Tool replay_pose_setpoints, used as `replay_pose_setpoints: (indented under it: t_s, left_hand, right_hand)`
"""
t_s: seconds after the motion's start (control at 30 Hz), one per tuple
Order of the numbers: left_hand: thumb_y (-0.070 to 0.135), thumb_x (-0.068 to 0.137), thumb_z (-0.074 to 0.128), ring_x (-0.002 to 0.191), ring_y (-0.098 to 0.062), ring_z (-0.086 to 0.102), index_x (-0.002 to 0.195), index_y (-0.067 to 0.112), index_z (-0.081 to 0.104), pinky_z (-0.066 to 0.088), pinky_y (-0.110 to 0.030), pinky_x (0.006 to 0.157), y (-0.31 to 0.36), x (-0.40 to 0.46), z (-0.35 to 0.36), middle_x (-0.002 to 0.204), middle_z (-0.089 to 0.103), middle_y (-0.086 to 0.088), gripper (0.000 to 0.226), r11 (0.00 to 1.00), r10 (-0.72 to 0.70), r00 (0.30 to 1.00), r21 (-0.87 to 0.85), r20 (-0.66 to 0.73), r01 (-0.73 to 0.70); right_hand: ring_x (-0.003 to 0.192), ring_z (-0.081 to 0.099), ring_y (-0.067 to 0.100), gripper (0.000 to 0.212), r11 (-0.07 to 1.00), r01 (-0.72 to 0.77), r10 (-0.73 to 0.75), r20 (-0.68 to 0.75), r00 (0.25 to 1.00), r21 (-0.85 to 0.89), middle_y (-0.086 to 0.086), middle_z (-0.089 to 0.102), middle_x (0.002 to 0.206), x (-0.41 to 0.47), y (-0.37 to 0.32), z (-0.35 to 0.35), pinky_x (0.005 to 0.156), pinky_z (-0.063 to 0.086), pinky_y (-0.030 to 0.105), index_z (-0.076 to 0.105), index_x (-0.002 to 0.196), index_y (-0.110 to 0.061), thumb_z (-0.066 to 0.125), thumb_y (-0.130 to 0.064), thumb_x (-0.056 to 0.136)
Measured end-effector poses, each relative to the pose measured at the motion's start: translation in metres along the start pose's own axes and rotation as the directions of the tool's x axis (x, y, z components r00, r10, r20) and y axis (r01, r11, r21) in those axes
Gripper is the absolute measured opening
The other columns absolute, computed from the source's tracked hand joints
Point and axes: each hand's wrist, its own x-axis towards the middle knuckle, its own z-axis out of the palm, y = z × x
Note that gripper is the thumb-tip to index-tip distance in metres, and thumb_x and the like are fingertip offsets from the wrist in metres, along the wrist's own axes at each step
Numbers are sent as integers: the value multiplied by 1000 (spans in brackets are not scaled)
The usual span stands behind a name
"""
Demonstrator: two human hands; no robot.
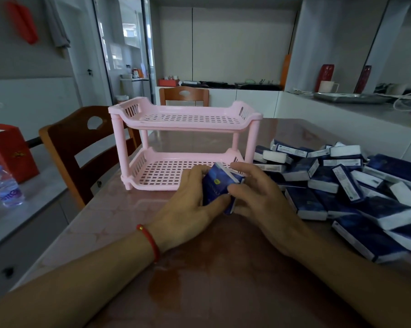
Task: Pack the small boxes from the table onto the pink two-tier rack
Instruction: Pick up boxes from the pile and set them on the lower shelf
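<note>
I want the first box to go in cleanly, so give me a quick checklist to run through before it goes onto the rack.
1. Grip: left hand and right hand both clasp the blue box: ok.
2. Lower tier holds nothing: ok.
3. Upper tier holds nothing: ok.
4. Pink rack stands upright on the table: ok.
5. Path from box to lower tier open, rack directly behind the hands: ok.
6. Box squared to the tier: tilted, not ok.
</note>
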Motion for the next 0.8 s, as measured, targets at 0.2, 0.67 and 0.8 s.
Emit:
replay_pose_setpoints:
  t_s: [0.2, 0.67, 0.8]
  left_hand:
    - [31, 83, 79, 111, -1, 64, 139, 31, 41, 55, -27, 95, 4, 1, -2, 125, 64, 12, 67, 997, 42, 997, -73, 64, -37]
    - [24, 81, 79, 105, -16, 68, 130, 27, 59, 61, -40, 86, -3, 17, -30, 111, 72, 1, 53, 995, 51, 997, -92, 56, -46]
    - [25, 85, 77, 106, -11, 65, 133, 31, 56, 60, -38, 88, -2, 44, -50, 117, 69, 5, 53, 990, 45, 998, 135, -47, -38]
  right_hand:
    - [108, 69, 9, 51, 938, 161, -177, -26, 984, -307, -8, 71, 120, 3, -2, -5, 92, 58, 42, 61, 133, -24, 74, -33, 85]
    - [106, 66, 4, 42, 838, 278, -256, 111, 960, -470, -6, 67, 123, 7, -10, -19, 91, 57, 27, 61, 132, -19, 70, -25, 92]
    - [82, 69, 3, 16, 819, 237, -361, -148, 921, -523, -8, 72, 98, 12, -15, -31, 66, 59, 24, 68, 106, -22, 65, -13, 92]
